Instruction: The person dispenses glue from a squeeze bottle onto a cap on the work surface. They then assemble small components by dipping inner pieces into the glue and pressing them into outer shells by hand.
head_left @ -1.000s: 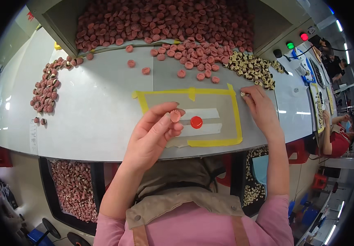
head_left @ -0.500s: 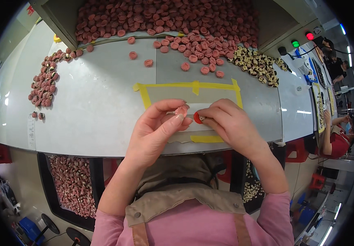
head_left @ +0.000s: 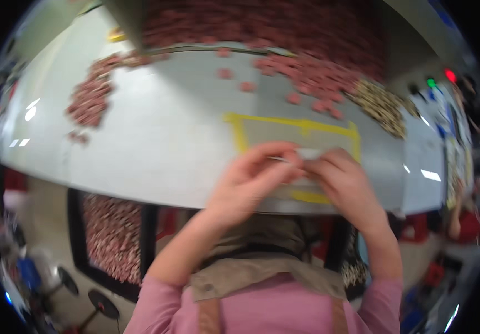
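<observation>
The left hand [head_left: 251,181] and the right hand [head_left: 343,181] meet over the yellow tape frame [head_left: 240,131] on the grey surface [head_left: 156,145]. Both hands pinch one small pale piece [head_left: 308,153] between their fingertips; it is too blurry to say what it is. I think they are putting it together. The next move needs careful, steady fingers. Red caps [head_left: 312,69] lie further back in a big heap.

Two hands [head_left: 251,181] [head_left: 343,183]; one yellow tape frame [head_left: 298,123]; two indicator lights [head_left: 449,75].
</observation>
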